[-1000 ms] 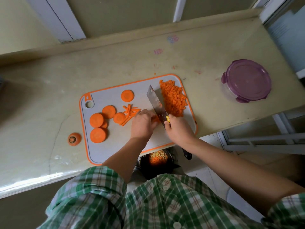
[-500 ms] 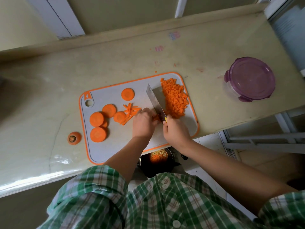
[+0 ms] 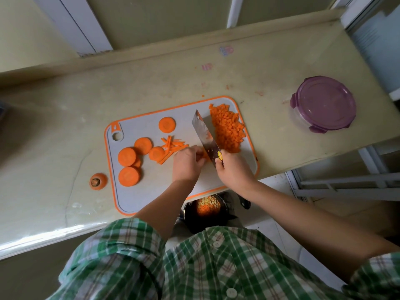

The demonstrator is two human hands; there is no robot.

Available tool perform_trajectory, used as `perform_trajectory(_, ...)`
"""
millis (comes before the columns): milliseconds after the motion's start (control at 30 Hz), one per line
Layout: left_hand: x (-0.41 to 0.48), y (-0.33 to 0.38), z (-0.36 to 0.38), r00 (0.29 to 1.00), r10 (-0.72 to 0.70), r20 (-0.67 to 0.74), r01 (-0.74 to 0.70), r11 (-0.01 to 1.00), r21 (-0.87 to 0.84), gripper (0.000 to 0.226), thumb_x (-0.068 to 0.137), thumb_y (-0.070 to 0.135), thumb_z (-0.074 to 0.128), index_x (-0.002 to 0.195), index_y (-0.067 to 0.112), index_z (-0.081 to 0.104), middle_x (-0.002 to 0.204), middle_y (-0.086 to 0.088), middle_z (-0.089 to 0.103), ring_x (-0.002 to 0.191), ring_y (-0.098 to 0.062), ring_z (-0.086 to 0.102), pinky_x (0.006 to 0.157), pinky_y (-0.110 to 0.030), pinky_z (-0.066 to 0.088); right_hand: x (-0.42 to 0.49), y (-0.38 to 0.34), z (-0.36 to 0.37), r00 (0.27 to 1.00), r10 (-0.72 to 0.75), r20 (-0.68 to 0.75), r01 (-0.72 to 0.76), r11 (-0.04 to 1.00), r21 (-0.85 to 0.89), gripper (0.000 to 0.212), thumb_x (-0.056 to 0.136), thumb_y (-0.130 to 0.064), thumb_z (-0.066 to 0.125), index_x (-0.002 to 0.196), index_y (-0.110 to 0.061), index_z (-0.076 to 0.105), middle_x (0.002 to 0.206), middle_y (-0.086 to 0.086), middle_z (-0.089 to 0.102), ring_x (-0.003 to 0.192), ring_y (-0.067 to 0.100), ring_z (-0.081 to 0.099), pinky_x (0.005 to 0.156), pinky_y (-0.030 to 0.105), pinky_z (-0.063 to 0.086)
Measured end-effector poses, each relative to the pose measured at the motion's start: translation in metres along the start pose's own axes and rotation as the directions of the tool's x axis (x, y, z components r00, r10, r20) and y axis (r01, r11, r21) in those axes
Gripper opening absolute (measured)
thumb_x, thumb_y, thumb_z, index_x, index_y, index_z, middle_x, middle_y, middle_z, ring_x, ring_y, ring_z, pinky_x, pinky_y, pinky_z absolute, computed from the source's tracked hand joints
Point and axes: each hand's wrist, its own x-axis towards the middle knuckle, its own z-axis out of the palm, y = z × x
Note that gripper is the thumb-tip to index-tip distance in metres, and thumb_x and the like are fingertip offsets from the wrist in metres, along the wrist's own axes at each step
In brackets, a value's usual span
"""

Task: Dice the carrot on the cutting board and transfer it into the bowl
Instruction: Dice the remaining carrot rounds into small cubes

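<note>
Beige counter (image 3: 151,83), cutting board (image 3: 151,191) at near edge. Left hand (image 3: 188,163) knuckles up, fingers curled, pinning carrot piece (image 3: 204,155) just beside blade. Right hand (image 3: 234,172) fisted round cleaver (image 3: 205,135) handle, blade tilted. Diced carrot (image 3: 228,128) heaped right of blade, slices (image 3: 127,156) left. Bowl (image 3: 201,224) below counter edge.

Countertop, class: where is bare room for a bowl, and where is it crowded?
Bare: beige countertop between orange-rimmed grey cutting board and purple-lidded round container; left of carrot top. Crowded: board, with carrot slices, carrot sticks, diced carrot, steel cleaver, left hand, right hand.
</note>
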Motion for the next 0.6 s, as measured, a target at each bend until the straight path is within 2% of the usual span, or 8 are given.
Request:
perform_trajectory(167,-0.001,0.001,0.0,1.0,-0.014,-0.009,0.014,1.0,0.001,0.005,0.078,0.009,0.07,0.083,0.009,0.072,0.077,-0.007,0.07,0.073,-0.026,0.062,0.065,-0.032,0.042,-0.001,-0.001,0.007,1.0,-0.002,-0.007,0.003,1.0,0.014,0.019,0.097,-0.021,0.044,0.095,-0.005,0.054,0.082,0.018,0.063,0.078,0.037,0.06,0.058,0.032,0.031)
perform_trajectory(400,0.004,0.0,0.002,0.998,-0.058,0.001,0.058,0.998,0.003,0.007,0.072,0.007,0.07,0.076,0.013,0.073,0.067,-0.006,0.067,0.066,-0.026,0.06,0.058,-0.032,0.04,0.006,-0.004,0.016,1.0,0.027,0.0,-0.027,0.999,0.045,0.017,0.097,-0.02,0.043,0.089,-0.007,0.051,0.083,0.019,0.064,0.077,0.039,0.061,0.057,0.033,0.033)
perform_trajectory(533,0.004,-0.006,0.004,0.999,-0.038,0.018,0.038,0.999,0.008,0.012,0.072,0.01,0.069,0.08,0.018,0.073,0.071,-0.004,0.066,0.069,-0.024,0.059,0.061,-0.034,0.043,0.01,-0.005,0.02,0.999,0.036,-0.031,-0.035,0.999,0.03,0.02,0.097,-0.022,0.044,0.095,-0.005,0.054,0.084,0.019,0.065,0.078,0.04,0.062,0.058,0.036,0.037)
perform_trajectory(600,0.003,-0.005,0.003,1.0,-0.012,0.017,0.012,0.999,0.037,0.01,0.075,0.009,0.068,0.081,0.015,0.072,0.074,-0.007,0.065,0.07,-0.024,0.058,0.061,-0.031,0.036,0.013,-0.005,0.019,0.998,0.043,-0.043,-0.041,0.998,0.048,0.021,0.097,-0.022,0.044,0.097,-0.004,0.055,0.084,0.02,0.065,0.079,0.041,0.062,0.059,0.037,0.037)
